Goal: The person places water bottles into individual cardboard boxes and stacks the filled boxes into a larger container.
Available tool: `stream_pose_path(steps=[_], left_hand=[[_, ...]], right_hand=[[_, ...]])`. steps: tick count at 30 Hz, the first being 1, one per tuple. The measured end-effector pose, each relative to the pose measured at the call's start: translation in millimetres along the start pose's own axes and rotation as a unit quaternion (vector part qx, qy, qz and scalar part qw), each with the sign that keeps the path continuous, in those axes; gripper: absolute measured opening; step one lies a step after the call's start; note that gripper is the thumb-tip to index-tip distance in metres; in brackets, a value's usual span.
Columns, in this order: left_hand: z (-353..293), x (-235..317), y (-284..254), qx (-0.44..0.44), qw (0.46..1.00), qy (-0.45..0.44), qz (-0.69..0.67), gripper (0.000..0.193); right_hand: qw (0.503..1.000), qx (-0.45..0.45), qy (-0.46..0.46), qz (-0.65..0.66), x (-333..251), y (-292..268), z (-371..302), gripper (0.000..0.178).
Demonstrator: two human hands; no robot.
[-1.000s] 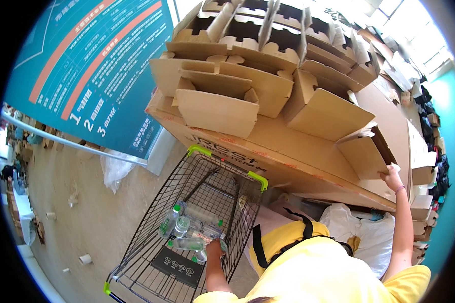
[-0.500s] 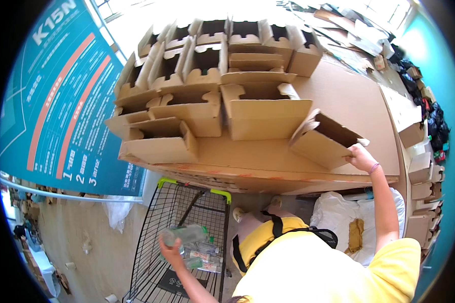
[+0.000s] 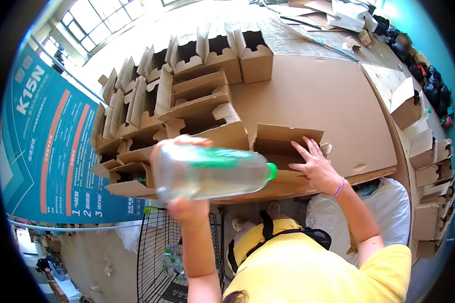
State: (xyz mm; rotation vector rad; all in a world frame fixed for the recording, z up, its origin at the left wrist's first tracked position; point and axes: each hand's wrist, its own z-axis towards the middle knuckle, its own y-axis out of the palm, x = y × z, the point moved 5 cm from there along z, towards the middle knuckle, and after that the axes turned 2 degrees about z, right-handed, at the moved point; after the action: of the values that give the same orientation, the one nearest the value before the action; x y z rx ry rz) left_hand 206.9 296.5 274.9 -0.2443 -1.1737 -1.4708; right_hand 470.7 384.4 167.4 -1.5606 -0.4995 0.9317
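Clearly, the left hand [image 3: 188, 208] is closed round the base end of the bottle [image 3: 214, 174]; I judge a slack grip could drop it, or a low path could snag its cap [image 3: 272, 171] on the open box [image 3: 285, 134]. The bottle lies across that hand, left of the right hand [image 3: 319, 169], whose spread fingers touch the box.

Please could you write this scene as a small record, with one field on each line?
left hand: grasps clear plastic bottle, green cap pointing right
right hand: spread over open-topped cardboard box
shopping cart: lower left, more plastic bottles inside
other cardboard boxes: grouped left on large cardboard surface
banner: teal, far left
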Motion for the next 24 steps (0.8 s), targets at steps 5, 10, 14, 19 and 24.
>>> stream_pose_path(steps=[5, 10, 14, 19, 24], left_hand=[[13.0, -68.1, 84.7, -0.234, 0.901, 0.045, 0.363, 0.075], [1.5, -147.6, 93.9, -0.420, 0.796, -0.086, 0.427, 0.068], [-30.7, -182.0, 96.7, -0.608, 0.620, -0.078, 0.490, 0.066], [-38.4, -192.1, 114.3, -0.714, 0.436, -0.023, 0.547, 0.064], [-42.7, -182.1, 107.9, -0.717, 0.424, 0.049, 0.551, 0.066]], right_hand=[[0.999, 0.034, -0.011, -0.017, 3.6, 1.2, -3.6, 0.018], [0.996, 0.063, -0.014, -0.061, 1.3, 12.1, -9.2, 0.012], [0.992, 0.102, -0.031, -0.072, 0.1, 18.0, -19.2, 0.008], [0.989, 0.140, -0.025, -0.050, -4.2, 14.2, -23.8, 0.013], [0.978, 0.201, 0.047, -0.008, -7.6, 11.3, -28.7, 0.015]])
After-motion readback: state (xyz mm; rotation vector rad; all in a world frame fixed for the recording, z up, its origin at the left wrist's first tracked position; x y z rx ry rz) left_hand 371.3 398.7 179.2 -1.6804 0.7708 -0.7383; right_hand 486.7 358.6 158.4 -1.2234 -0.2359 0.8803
